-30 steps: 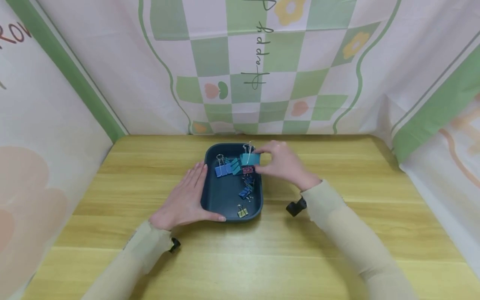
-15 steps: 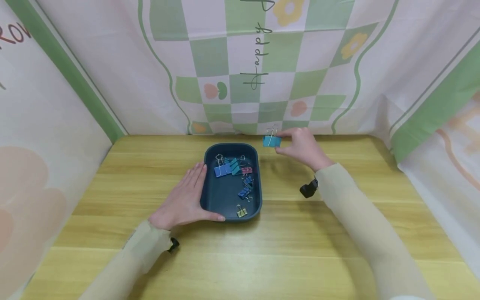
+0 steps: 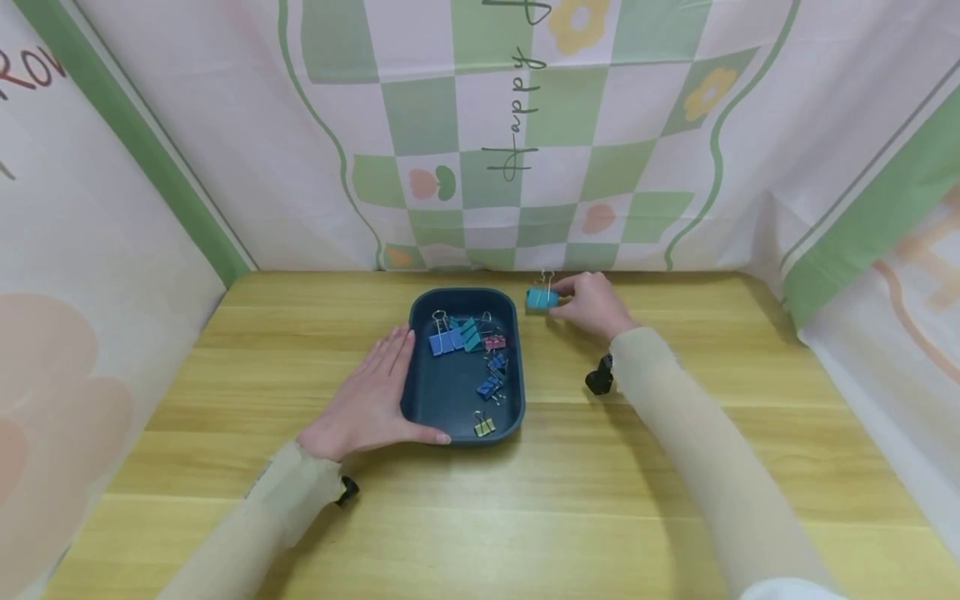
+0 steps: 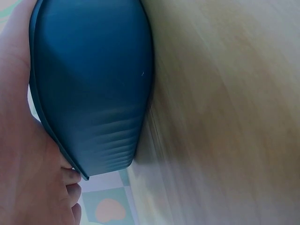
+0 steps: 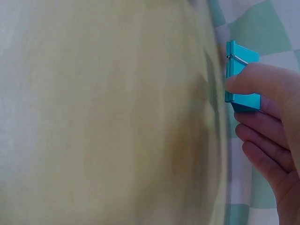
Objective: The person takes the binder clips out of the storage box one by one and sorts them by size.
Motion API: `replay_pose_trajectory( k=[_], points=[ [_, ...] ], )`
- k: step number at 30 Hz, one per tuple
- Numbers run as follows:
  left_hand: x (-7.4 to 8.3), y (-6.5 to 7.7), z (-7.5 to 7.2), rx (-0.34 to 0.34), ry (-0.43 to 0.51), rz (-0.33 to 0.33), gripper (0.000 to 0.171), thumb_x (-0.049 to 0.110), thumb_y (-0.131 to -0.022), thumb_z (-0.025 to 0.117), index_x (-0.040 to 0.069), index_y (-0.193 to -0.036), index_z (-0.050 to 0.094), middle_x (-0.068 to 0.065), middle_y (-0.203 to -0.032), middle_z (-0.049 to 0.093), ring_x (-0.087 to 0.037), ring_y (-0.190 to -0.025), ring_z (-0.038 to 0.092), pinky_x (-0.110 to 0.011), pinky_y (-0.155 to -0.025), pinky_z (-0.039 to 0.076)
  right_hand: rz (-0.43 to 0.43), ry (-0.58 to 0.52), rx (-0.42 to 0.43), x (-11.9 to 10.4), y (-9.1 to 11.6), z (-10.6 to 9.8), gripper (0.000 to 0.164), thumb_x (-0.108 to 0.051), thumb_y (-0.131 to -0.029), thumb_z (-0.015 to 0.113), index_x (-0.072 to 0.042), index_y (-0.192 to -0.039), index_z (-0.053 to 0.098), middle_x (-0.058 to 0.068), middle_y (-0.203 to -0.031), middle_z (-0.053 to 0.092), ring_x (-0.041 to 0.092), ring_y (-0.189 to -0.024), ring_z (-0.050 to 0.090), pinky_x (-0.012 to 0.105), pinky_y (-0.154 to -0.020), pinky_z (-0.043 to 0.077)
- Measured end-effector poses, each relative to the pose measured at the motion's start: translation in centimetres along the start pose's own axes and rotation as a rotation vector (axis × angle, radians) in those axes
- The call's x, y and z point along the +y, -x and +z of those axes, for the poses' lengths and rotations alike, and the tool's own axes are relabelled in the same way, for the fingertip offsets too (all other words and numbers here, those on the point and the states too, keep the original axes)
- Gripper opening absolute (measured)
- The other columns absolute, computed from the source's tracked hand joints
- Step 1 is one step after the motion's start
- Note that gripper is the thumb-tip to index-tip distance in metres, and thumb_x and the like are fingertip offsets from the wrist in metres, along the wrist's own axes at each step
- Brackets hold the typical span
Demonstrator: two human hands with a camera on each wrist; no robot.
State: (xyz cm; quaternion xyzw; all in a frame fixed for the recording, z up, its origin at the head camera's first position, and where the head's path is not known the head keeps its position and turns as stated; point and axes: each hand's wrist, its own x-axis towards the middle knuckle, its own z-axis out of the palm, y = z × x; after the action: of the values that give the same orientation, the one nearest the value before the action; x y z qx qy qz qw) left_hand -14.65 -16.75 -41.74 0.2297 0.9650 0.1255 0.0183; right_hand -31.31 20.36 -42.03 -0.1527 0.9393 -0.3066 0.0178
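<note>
My right hand pinches a large turquoise binder clip between thumb and fingers, just right of the tray's far corner. In the right wrist view the clip shows its turquoise body and part of a wire handle. Whether it touches the table is hard to tell. My left hand rests along the left side of a dark blue tray, fingers straight and thumb on the near rim. Inside lie a blue clip, a teal clip, a pink clip, small dark blue clips and a gold clip.
The tray stands on a wooden table. A checkered cloth hangs right behind the table's far edge. Pale curtains close in the left and right sides.
My right hand has lifted the turquoise binder clip out of the tray and carried it right, past the rim, then lowered it slightly. My left hand has stayed on the tray.
</note>
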Motion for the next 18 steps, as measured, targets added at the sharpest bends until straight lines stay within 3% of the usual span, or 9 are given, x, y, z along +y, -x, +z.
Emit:
replay_pose_trajectory(
  k=[14,18],
  points=[
    [0.07,0.02,0.15,-0.003,0.002,-0.002,0.150,0.102,-0.061,0.048,0.002,-0.162,0.002,-0.013,-0.169,-0.004,-0.022,-0.154,-0.005,-0.040,-0.123,0.007,-0.033,-0.008,-0.007,0.29,0.00,1.07,0.046,-0.012,-0.084,0.082,-0.003,-0.128,0.071,0.015,-0.112,0.074,0.026,-0.097,0.068,0.045,-0.091,0.054],
    [0.09,0.07,0.12,-0.004,0.005,-0.007,0.150,0.102,-0.061,0.048,0.002,-0.162,0.002,-0.013,-0.169,-0.004,-0.022,-0.154,-0.005,-0.040,-0.123,0.007,-0.033,0.000,-0.002,0.39,-0.15,0.90,0.051,-0.018,-0.084,0.084,-0.003,-0.130,0.069,0.016,-0.119,0.071,0.030,-0.107,0.067,0.048,-0.096,0.052]
  ],
)
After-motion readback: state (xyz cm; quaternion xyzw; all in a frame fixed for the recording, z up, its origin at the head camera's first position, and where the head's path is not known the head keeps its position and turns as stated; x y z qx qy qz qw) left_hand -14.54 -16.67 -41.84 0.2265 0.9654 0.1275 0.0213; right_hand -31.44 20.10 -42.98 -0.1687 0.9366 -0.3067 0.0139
